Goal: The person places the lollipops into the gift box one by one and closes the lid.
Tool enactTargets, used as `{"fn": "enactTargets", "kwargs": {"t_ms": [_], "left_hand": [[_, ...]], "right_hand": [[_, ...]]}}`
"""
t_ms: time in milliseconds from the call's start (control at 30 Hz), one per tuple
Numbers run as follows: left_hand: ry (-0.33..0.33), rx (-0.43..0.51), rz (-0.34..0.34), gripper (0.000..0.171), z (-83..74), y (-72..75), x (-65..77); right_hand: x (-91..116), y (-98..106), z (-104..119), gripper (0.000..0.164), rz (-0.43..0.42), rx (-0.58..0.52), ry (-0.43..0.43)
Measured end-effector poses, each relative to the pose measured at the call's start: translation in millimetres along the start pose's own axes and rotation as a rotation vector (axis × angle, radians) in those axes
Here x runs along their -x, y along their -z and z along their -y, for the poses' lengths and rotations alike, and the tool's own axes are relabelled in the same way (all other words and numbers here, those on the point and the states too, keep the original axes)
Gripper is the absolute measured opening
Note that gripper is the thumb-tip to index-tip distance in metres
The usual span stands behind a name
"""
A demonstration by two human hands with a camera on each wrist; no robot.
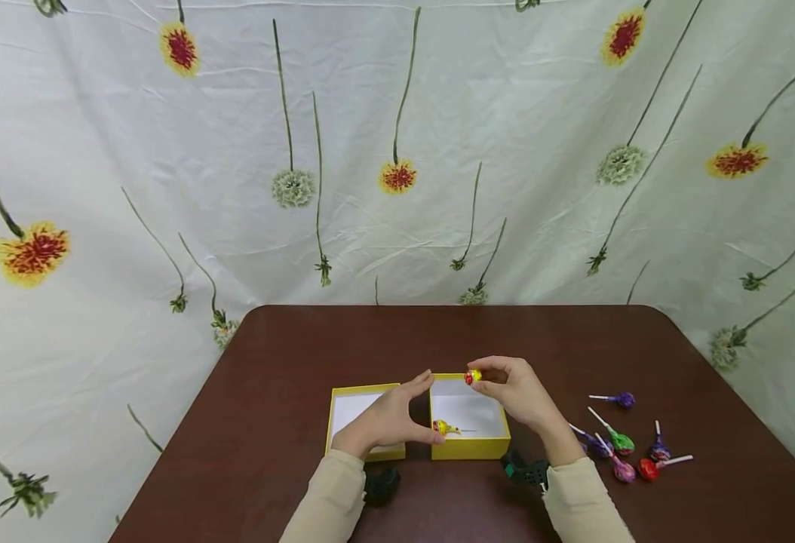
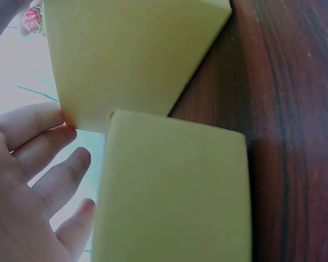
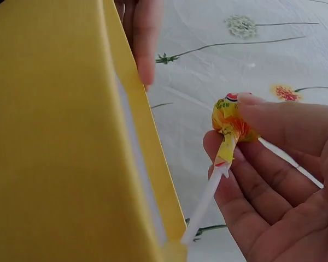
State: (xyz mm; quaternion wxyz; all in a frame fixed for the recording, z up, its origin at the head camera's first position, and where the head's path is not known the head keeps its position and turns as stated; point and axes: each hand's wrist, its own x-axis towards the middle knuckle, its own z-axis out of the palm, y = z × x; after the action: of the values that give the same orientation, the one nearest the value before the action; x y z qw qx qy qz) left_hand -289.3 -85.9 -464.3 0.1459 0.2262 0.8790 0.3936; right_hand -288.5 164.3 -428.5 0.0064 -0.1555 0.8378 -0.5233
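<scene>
My right hand (image 1: 521,388) pinches a yellow-wrapped lollipop (image 3: 227,117) above the open yellow box (image 1: 471,449), near its far side. In the right wrist view a second white stick (image 3: 290,159) shows behind that lollipop's head; I cannot tell whether it is another lollipop's. My left hand (image 1: 391,418) spans the box's left side, thumb at the near edge and fingertips at the far corner, holding it. Inside the white-lined box lies another yellow lollipop (image 1: 441,427), close to the left thumb. Beneath the left hand is the yellow-edged lid (image 1: 363,390), partly covered.
Several lollipops lie on the dark wooden table (image 1: 289,354) right of the box, among them a green one (image 1: 621,442), a red one (image 1: 649,469) and a pink one (image 1: 624,471). A flowered white cloth (image 1: 540,113) hangs behind the table.
</scene>
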Motion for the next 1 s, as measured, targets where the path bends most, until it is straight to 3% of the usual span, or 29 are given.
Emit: {"fn": "enactTargets", "kwargs": {"t_ms": [167, 467, 633, 1000], "left_hand": [[0.011, 0.002, -0.006, 0.107, 1.4, -0.4, 1.7], [-0.023, 0.000, -0.002, 0.106, -0.8, 0.7, -1.8], [-0.041, -0.005, -0.010, 0.106, -0.6, 3.3, -3.7], [-0.037, 0.000, -0.002, 0.106, 0.3, 1.2, -2.5]], "right_hand": [[-2, -9, -3, 0.023, 0.066, -0.029, 0.014], [-3, -19, -4, 0.018, 0.168, 0.087, 0.082], [-6, -25, -4, 0.017, 0.240, 0.074, 0.122], [-7, -39, -6, 0.012, 0.298, 0.047, 0.071]]}}
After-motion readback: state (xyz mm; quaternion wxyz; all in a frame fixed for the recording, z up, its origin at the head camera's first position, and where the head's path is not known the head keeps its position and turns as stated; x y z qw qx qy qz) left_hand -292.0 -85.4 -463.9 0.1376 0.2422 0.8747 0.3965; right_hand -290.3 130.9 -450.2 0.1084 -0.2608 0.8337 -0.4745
